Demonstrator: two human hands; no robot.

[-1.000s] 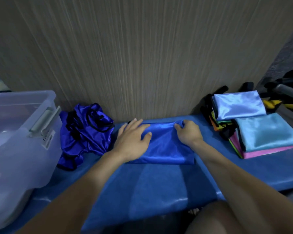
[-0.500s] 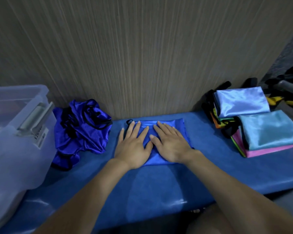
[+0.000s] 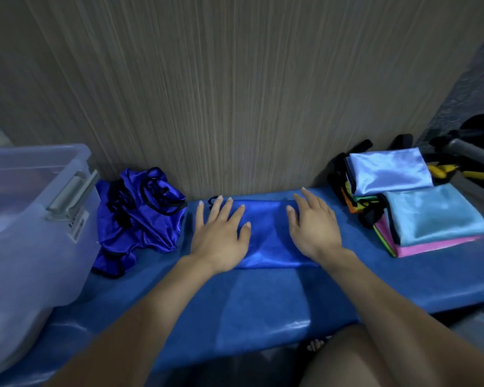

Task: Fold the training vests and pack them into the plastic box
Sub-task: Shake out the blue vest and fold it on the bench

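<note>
Now | left hand (image 3: 220, 237), right hand (image 3: 313, 227): grips spread flat | on folded blue vest (image 3: 266, 236)

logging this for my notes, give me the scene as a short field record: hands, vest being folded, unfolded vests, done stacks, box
left hand: flat on folded blue vest, fingers spread
right hand: flat on the same vest's right part
crumpled blue vests: heap left of the folded one, unfolded
folded stacks: right end of blue bench, light blue on top
plastic box: far left, translucent
</note>
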